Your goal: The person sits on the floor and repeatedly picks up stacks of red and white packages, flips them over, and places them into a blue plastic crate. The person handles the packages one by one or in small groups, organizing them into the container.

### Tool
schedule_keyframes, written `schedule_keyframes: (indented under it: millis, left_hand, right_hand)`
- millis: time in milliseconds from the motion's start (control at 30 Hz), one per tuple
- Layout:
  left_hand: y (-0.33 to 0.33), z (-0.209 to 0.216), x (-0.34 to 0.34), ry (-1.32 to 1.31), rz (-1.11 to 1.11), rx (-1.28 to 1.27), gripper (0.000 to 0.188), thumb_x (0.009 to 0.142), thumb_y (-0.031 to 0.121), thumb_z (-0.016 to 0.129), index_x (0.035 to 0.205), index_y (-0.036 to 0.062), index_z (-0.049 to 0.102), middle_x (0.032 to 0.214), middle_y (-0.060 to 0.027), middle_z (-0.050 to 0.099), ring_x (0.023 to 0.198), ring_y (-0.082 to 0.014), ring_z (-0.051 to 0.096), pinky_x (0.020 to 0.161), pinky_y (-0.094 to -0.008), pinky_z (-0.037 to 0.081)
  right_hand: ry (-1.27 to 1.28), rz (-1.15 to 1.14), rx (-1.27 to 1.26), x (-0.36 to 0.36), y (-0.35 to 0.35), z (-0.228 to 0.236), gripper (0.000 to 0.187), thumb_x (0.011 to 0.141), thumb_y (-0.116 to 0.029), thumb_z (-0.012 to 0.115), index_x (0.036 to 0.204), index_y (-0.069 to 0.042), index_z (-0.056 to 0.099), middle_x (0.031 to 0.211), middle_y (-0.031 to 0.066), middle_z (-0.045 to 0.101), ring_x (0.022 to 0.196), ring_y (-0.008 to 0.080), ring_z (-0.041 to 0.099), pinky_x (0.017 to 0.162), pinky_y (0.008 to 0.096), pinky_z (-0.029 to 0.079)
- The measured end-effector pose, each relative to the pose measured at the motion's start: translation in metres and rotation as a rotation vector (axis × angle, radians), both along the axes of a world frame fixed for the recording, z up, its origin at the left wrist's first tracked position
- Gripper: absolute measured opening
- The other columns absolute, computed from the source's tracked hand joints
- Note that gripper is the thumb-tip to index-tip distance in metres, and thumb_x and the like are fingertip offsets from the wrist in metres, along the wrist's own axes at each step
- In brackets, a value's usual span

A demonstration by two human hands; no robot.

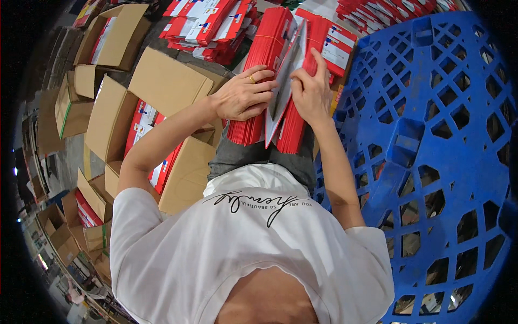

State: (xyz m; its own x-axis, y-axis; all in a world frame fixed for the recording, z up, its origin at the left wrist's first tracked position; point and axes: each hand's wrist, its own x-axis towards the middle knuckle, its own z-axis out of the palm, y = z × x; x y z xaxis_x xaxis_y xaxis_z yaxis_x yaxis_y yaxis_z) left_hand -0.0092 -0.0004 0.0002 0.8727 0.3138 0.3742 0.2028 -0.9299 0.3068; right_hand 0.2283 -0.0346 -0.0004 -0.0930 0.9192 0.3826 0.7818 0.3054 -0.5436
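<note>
Red bundles: left bundle (270, 46) and right bundle (294, 127) lie side by side at 12 o'clock, a pale folded sheet (286, 70) between them.
Left hand (245, 94): curled over the left bundle; whether it grips, one cannot tell.
Right hand (314, 97): on the right bundle, index finger extended; its grip cannot be told.
Latticed blue plastic pallet (407, 141): 3 o'clock.
Open cardboard carton (186, 173): 10 o'clock.

- Grey floor (74, 154): shows in patches between the cartons.
- Toward its left edge: open cardboard cartons (110, 116), flaps spread.
- Toward its far edge: a stack of red-and-white flat packs (208, 24).
- Dark-trousered lap (229, 155): near ends of red bundles (266, 48) lie over it; what bears their far ends is hidden.
</note>
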Motion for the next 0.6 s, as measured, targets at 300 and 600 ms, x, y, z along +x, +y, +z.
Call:
schedule_keyframes:
  millis: [300,600]
  left_hand:
    - [-0.004,-0.010,-0.012,-0.093,0.097,-0.012,0.055,0.092,0.036,0.069,0.133,0.0006,0.061,0.138,-0.0181,0.057,0.136,-0.0383,0.049,0.119,-0.0553,0.035]
    - [-0.005,-0.007,0.001,-0.204,0.082,-0.004,0.050,0.085,0.036,0.079,0.118,-0.0007,0.067,0.127,-0.0172,0.063,0.131,-0.0370,0.056,0.114,-0.0532,0.043]
  right_hand:
    - [0.071,-0.096,0.027,-0.002,0.008,-0.002,0.050,0.080,-0.049,0.084,0.073,-0.004,0.062,0.148,0.0228,0.041,0.130,0.0463,0.051,0.100,0.0531,0.047]
    - [0.068,-0.172,-0.006,-0.009,0.011,-0.003,0.056,0.076,-0.055,0.085,0.073,-0.004,0.063,0.147,0.0211,0.042,0.128,0.0455,0.051,0.098,0.0526,0.048]
